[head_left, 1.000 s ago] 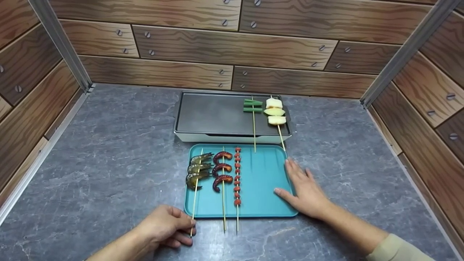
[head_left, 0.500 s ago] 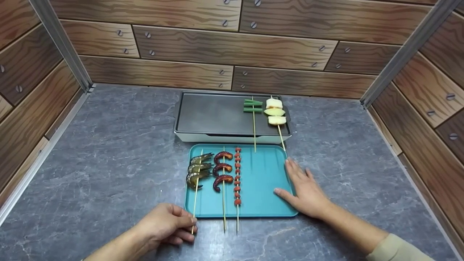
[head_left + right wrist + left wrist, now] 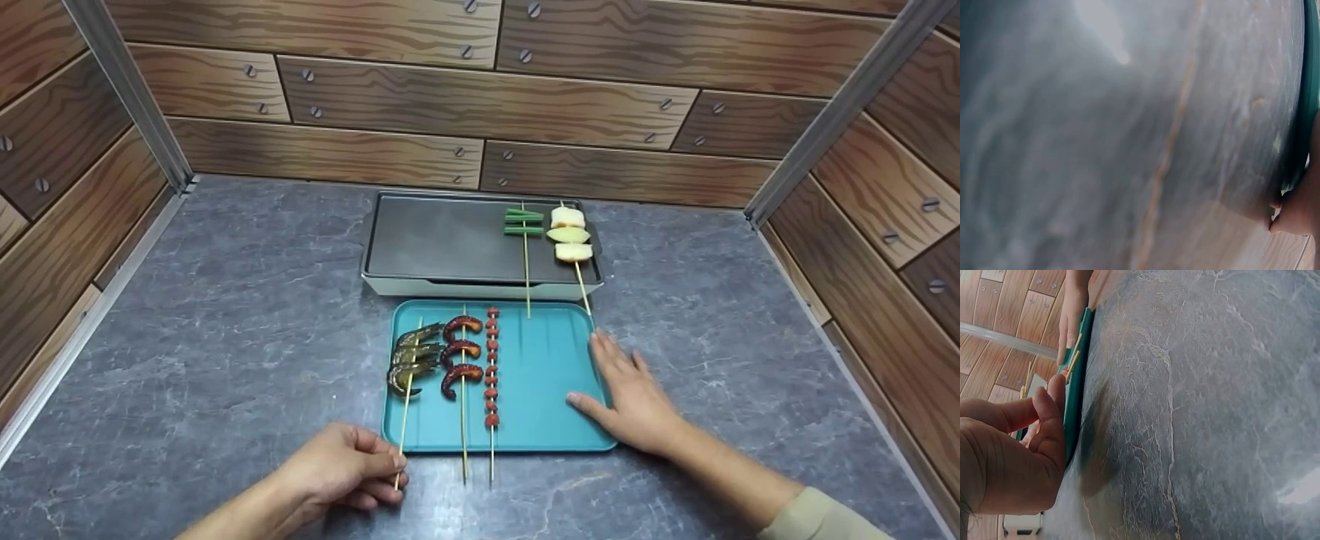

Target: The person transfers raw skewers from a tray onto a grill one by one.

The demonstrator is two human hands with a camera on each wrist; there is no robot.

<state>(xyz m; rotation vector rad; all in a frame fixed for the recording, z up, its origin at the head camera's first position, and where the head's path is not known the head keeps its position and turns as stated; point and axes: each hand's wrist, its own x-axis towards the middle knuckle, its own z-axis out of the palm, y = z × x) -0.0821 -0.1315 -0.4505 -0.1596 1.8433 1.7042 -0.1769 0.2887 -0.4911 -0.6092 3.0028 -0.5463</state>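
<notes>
My left hand (image 3: pixel 345 469) pinches the bare lower end of a shrimp skewer (image 3: pixel 412 364) between thumb and fingers, at the front left corner of a teal tray (image 3: pixel 544 405). Three dark shrimp sit on that stick, over the tray's left side. Beside it lie an octopus tentacle skewer (image 3: pixel 461 352) and a skewer of small red pieces (image 3: pixel 491 367), their sticks jutting past the front rim. My right hand (image 3: pixel 630 401) rests with straight fingers along the tray's right edge, thumb over the rim. In the left wrist view the left hand (image 3: pixel 1022 450) appears beside the tray's edge.
Behind the tray stands a grill with a dark flat plate (image 3: pixel 442 236). On its right side lie a green vegetable skewer (image 3: pixel 523 223) and a skewer of pale yellow chunks (image 3: pixel 572 234), both sticks reaching toward the tray. Wood-patterned panels (image 3: pixel 390 90) enclose the grey marbled table (image 3: pixel 247 300).
The shrimp skewer has slid slightly toward me in my left hand's grip, its far tip now a little lower on the tray. My right hand has stayed on the tray's edge.
</notes>
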